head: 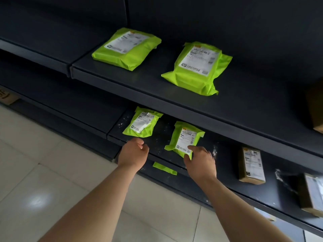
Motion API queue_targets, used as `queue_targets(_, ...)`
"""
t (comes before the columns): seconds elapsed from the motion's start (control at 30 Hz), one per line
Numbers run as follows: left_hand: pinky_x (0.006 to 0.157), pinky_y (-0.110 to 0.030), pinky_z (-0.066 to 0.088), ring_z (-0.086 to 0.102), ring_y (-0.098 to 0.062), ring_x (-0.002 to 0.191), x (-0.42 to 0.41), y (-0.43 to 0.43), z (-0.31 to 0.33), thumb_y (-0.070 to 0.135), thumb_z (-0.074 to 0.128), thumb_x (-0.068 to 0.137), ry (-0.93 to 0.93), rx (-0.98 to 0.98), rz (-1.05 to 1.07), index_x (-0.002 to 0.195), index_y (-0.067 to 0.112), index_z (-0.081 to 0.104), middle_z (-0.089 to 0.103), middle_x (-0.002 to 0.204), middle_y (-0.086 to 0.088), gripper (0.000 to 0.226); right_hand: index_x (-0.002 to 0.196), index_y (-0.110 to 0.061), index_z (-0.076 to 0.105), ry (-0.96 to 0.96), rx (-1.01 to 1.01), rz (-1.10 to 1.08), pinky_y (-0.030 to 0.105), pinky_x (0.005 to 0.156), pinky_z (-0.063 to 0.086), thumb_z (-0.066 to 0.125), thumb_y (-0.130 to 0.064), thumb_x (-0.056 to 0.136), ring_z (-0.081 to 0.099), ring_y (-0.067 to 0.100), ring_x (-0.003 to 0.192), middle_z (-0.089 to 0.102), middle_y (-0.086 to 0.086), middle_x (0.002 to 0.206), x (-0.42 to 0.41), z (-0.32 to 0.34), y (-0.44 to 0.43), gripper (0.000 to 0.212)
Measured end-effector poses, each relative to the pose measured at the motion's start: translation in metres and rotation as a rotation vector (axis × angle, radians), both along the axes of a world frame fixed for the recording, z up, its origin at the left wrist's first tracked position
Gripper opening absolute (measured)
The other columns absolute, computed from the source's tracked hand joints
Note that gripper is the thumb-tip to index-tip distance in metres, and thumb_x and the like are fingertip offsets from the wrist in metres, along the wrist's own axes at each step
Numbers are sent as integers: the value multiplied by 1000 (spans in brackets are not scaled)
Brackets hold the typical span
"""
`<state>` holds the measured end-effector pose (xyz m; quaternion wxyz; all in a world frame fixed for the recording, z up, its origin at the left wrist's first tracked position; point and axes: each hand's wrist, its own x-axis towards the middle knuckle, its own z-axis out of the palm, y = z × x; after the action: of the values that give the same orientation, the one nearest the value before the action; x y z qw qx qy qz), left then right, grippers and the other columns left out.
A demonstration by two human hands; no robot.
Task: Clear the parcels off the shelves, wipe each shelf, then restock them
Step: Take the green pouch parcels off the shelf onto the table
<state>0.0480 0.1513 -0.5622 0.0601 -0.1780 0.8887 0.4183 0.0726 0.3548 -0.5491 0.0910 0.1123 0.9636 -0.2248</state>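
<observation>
A: Left hand (133,152)?
B: Loosely curled, empty, just beside the left parcel (142,122) on the lower shelf (227,163).
A: Right hand (201,162)?
B: Pinches the right parcel (185,138) at its near corner, forefinger on its label.

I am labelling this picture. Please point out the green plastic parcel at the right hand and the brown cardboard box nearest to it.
green plastic parcel (186,138): head view, on its white label.
brown cardboard box (253,164): head view, on its top label.
</observation>
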Motion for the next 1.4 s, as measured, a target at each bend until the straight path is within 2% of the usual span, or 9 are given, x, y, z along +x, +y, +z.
queue_targets(0.13,83,-30,50,62,-20,101,-28,-7,-42,22,54,90,25,-25,-34,116,13,61,66,113,-1,29,136,-23,53,22,-3,-49,40,106,37,53,-29,94,46,27,125,53,2,137,-23,-42,-14,43)
queue_targets(0.27,79,-36,53,62,-25,99,-55,-16,-83,21,56,89,30,-63,-89,124,14,57,61,122,-7,36,136,-23,53,46,9,-112,39,104,34,53,-29,94,45,27,125,52,1,137,-39,-86,-31,43)
queue_targets(0.47,105,-45,35,33,-37,129,-97,-34,-128,43,67,83,40,-321,-168,142,21,38,35,144,-15,69,138,-25,50,82,52,-189,42,109,29,53,-34,93,35,28,135,41,2,147,-57,-131,-48,46)
queue_targets(0.77,112,-57,15,6,-42,142,-171,-35,-181,62,67,75,-52,-525,-297,149,37,4,1,156,-17,101,142,-27,45,126,130,-243,43,114,21,51,-40,95,24,27,141,31,4,154,-88,-172,-60,49)
queue_targets(0.83,108,-59,23,18,-44,138,-181,-38,-188,55,69,77,-64,-527,-320,148,40,1,7,153,-21,99,143,-28,42,139,153,-238,43,115,18,51,-42,94,21,27,142,27,4,155,-96,-176,-59,52)
queue_targets(0.93,93,-51,39,42,-40,115,-187,-41,-195,29,64,86,14,-514,-338,145,37,7,33,133,-24,83,145,-31,38,145,199,-253,43,116,15,52,-47,93,16,30,144,19,6,158,-110,-181,-52,56)
queue_targets(1.03,84,-48,41,45,-41,104,-186,-42,-198,8,51,89,148,-451,-311,144,27,16,37,123,-25,68,149,-35,24,80,240,-300,46,118,10,53,-55,90,5,33,147,3,12,161,-120,-186,-44,69)
queue_targets(1.17,83,-53,46,48,-44,96,-189,-43,-197,-3,48,87,248,-245,-269,140,17,25,38,120,-27,62,151,-42,0,-102,255,-375,55,116,11,52,-62,87,-4,40,146,-15,21,158,-130,-193,-38,85)
queue_targets(1.4,69,-39,40,50,-40,92,-175,-42,-201,-5,47,87,309,-159,-232,137,17,29,40,122,-24,57,151,-45,-1,-135,177,-421,48,108,28,57,-45,91,23,42,135,-6,25,155,-128,-201,-36,83)
